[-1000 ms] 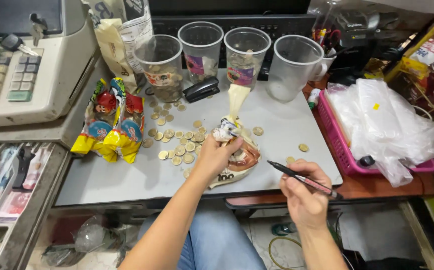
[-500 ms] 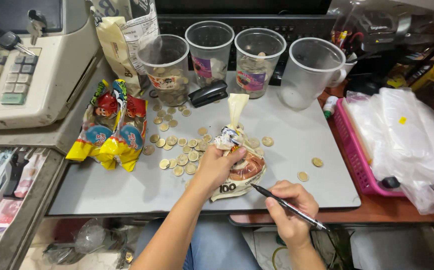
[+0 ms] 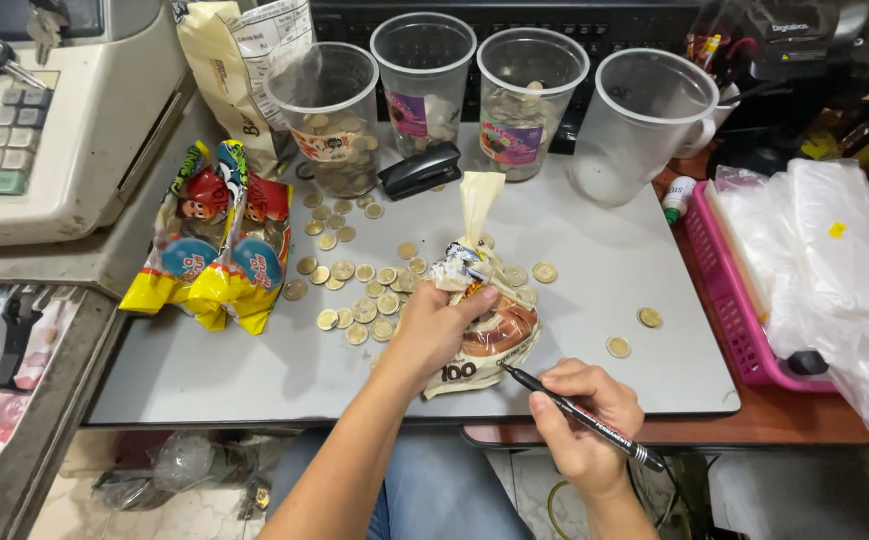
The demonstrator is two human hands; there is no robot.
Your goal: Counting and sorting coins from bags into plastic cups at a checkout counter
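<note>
My left hand (image 3: 435, 330) presses on a tied clear plastic bag of coins (image 3: 490, 335) that lies on a grey board (image 3: 255, 365); its knotted neck (image 3: 477, 210) sticks up behind my fingers. My right hand (image 3: 580, 420) holds a black marker pen (image 3: 575, 410), whose tip touches the lower edge of the bag. Loose gold coins (image 3: 360, 290) lie scattered left of the bag, and a few more coins (image 3: 618, 346) lie to its right.
Several clear plastic cups (image 3: 425, 80) with coins stand at the back, with a black stapler (image 3: 420, 172) in front. Snack packets (image 3: 210, 245) lie left. A cash register (image 3: 45, 130) stands far left. A pink basket (image 3: 730, 300) holds plastic bags (image 3: 825, 270) at right.
My right hand has brought the pen from the right in to the bag's lower edge. The left hand stays on the bag. The view has shifted slightly.
</note>
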